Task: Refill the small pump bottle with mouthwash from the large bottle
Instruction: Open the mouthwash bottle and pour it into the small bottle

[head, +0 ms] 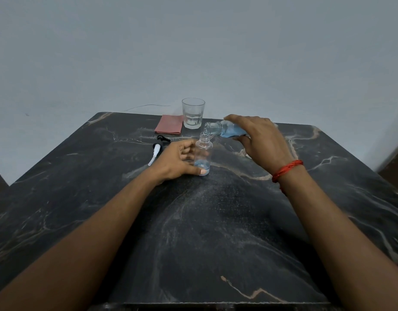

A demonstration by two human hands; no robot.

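Small clear plastic pump bottle [202, 157], nearly empty, upright mid-desk; I judge it light and tippy, so left hand [175, 160] fingers clasp its base. Right hand [258, 140] grips tilted large blue-mouthwash bottle [225, 129], likely slippery, around its body.

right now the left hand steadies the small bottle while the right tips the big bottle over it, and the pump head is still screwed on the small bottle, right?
Not quite. In the head view the pump head lies on the table, left of the small bottle, whose neck is open. The rest holds: left hand steadies it, right hand tips the large bottle.
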